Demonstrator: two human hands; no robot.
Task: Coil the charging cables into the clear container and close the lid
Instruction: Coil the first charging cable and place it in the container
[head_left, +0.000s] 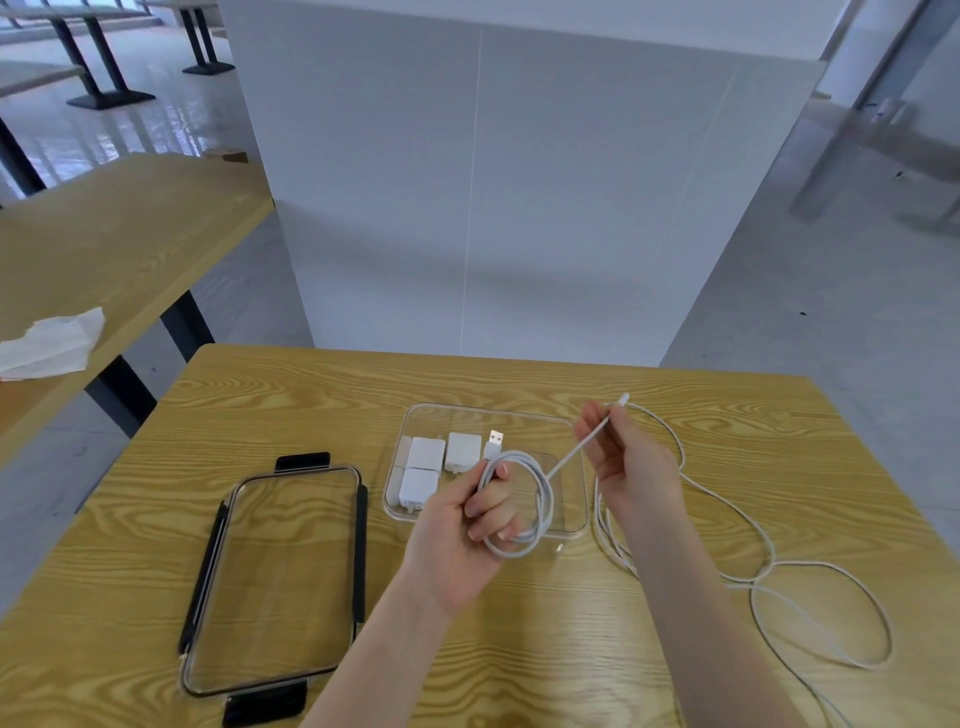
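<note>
My left hand (470, 525) grips a white charging cable coiled into several loops (540, 506), its USB plug (494, 440) sticking up above the fingers. The free end runs up to my right hand (621, 460), which pinches it just below the small connector (622, 399). Both hands hover over the clear container (574, 519), which holds three white charger blocks (426, 467) at its left side. The clear lid (275, 582) with black clips lies flat on the table to the left.
More loose white cable (810, 613) sprawls in loops on the wooden table (519, 649) right of the container. A white partition stands behind the table. A second table at the left carries a crumpled white tissue (52, 343).
</note>
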